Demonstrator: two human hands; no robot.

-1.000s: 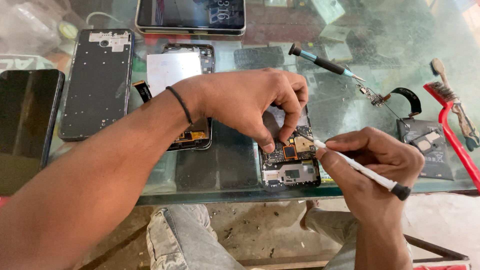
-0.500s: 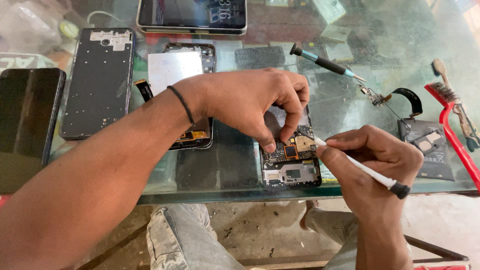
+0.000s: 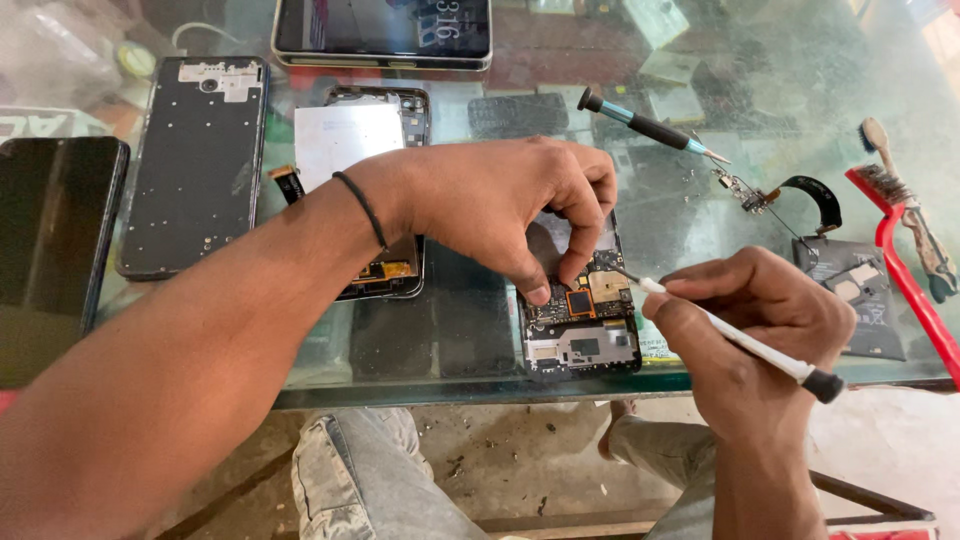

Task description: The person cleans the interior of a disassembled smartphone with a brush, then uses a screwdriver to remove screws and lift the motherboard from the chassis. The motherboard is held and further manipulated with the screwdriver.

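An opened phone with its circuit board bare (image 3: pixel 582 335) lies near the front edge of the glass table (image 3: pixel 420 385). My left hand (image 3: pixel 510 205) reaches across and presses fingertips down on the board's upper part. My right hand (image 3: pixel 765 320) grips a thin white screwdriver (image 3: pixel 745 345) like a pen, its tip touching the board just right of my left fingers. A black band circles my left wrist.
A second opened phone (image 3: pixel 350 135) lies under my left forearm, a black back frame (image 3: pixel 195 165) and a dark phone (image 3: pixel 45 235) to the left. A tablet (image 3: pixel 385 30) sits at the back. A teal-tipped screwdriver (image 3: pixel 650 128), flex cable (image 3: pixel 790 195), red brush (image 3: pixel 905 250) lie right.
Almost nothing differs; my left fingers shifted slightly on the board and the screwdriver tip stays at the same spot.
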